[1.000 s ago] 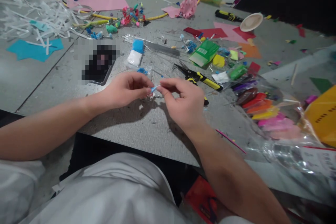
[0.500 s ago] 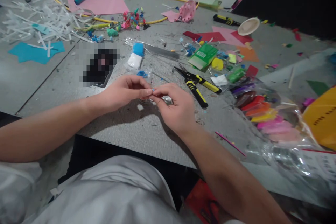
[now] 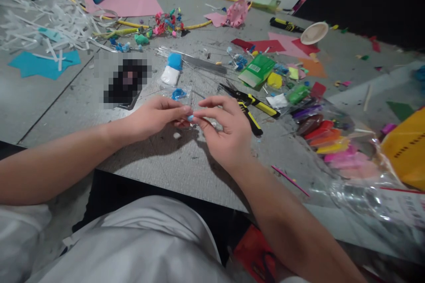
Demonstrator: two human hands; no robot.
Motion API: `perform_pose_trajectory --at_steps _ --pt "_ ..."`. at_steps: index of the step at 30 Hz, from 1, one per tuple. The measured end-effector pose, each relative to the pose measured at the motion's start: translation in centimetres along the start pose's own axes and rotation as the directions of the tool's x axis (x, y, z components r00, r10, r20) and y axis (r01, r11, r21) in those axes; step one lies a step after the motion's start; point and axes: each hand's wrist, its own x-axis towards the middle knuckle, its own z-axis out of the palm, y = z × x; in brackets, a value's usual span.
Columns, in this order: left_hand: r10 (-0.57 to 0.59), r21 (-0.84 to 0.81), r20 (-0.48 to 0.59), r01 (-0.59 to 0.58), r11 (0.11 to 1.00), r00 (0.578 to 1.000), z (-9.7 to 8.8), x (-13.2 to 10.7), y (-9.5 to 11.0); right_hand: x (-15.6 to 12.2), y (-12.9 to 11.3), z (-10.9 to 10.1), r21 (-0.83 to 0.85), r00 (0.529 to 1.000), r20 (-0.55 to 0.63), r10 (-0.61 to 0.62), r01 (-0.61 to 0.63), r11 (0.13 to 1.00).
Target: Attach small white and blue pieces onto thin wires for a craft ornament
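A small piece of light blue clay [image 3: 190, 118] sits between the fingertips of both hands, just above the table. My left hand [image 3: 152, 117] pinches it from the left. From the right, the thumb and a finger of my right hand [image 3: 229, 135] close on the same piece, while another finger is lifted off it. Behind the fingers lies a clear bag with darker blue clay [image 3: 178, 93]. White and blue clay packs [image 3: 171, 70] rest farther back. Yellow-and-black pliers [image 3: 250, 110] lie close to my right hand.
A phone [image 3: 128, 82] lies at the left, near shredded white paper strips [image 3: 53, 26]. Bags of coloured clay [image 3: 332, 141] and a clear plastic bottle [image 3: 361, 199] are on the right. A green packet [image 3: 257, 70] stands behind the pliers; a purple stick [image 3: 290, 181] lies nearer me.
My right hand's fingers have spread apart somewhat, one lifting up. More of the light blue clay shows between the fingertips, slightly lower than before.
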Motion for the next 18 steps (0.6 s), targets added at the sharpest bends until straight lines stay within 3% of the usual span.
perform_pose_trajectory --at_steps 2,5,11,18 --pt "0.022 -0.057 0.012 -0.022 0.998 1.000 0.05 0.00 -0.05 -0.14 -0.15 0.22 0.023 0.999 0.045 0.007 -0.008 1.000" --pt "0.033 -0.004 0.019 -0.033 0.999 0.999 -0.08 -0.14 0.01 -0.36 -0.06 0.58 0.078 0.995 0.087 0.055 -0.062 0.995" --pt "0.023 -0.001 -0.049 -0.023 1.000 0.999 -0.61 -0.33 -0.11 -0.71 -0.11 0.92 0.215 0.957 0.085 0.278 -0.290 0.933" --pt "0.056 0.095 -0.071 -0.049 0.994 0.996 -0.30 -0.36 0.31 -0.08 0.15 0.14 0.133 0.983 0.046 0.176 -0.181 0.974"
